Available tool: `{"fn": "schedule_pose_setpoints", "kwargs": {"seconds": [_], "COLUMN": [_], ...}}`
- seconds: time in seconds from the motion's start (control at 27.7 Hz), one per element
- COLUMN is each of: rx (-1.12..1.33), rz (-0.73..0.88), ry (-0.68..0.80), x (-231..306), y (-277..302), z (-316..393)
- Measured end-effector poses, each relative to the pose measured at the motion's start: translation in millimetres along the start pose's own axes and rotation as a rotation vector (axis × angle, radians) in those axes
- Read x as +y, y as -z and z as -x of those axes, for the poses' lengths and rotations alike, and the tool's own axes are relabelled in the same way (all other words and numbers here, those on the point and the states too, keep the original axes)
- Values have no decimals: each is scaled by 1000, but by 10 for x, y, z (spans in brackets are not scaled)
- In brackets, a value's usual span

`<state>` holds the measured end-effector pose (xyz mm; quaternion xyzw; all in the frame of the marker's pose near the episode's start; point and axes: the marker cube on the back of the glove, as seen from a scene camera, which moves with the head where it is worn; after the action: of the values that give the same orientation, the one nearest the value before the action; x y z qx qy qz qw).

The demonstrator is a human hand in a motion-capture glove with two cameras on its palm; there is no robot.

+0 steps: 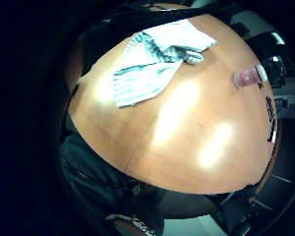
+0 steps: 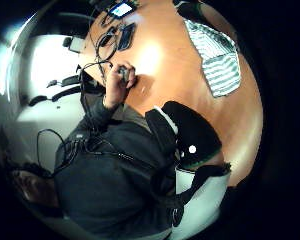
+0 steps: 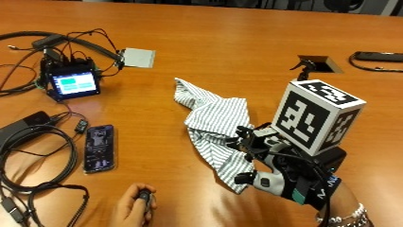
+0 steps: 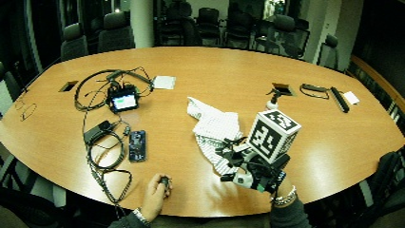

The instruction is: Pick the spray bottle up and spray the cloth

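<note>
Your black-gloved right hand (image 3: 277,165) hovers above the near right part of the oval wooden table (image 3: 220,52), just right of the crumpled green-and-white striped cloth (image 3: 214,125). Its fingers hang spread and relaxed, gripping nothing. The small spray bottle with a pinkish body and black nozzle (image 4: 273,101) stands upright farther back on the table, well apart from your hand, beside a rectangular cable port (image 4: 282,90). Your bare left hand (image 3: 135,204) holds a small dark device at the near edge.
</note>
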<state>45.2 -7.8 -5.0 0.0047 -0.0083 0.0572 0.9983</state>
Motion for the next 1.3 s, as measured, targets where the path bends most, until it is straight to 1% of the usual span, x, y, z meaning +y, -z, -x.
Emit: {"fn": "schedule_pose_setpoints", "kwargs": {"seconds": [0.18, 0.36, 0.61, 0.83, 0.9, 1.08, 1.3], "rx": [-15, 68, 180, 237, 180, -108, -315], "rz": [-28, -86, -216, -302, -341, -420, -486], "ry": [-135, -275, -400, -568, -617, -714, -747], "x": [-110, -293, -613, -764, -824, -1028, -1162], "y": [36, 81, 208, 335, 369, 385, 201], "z": [-449, -924, -1384, -1784, -1882, -2070, -2211]}}
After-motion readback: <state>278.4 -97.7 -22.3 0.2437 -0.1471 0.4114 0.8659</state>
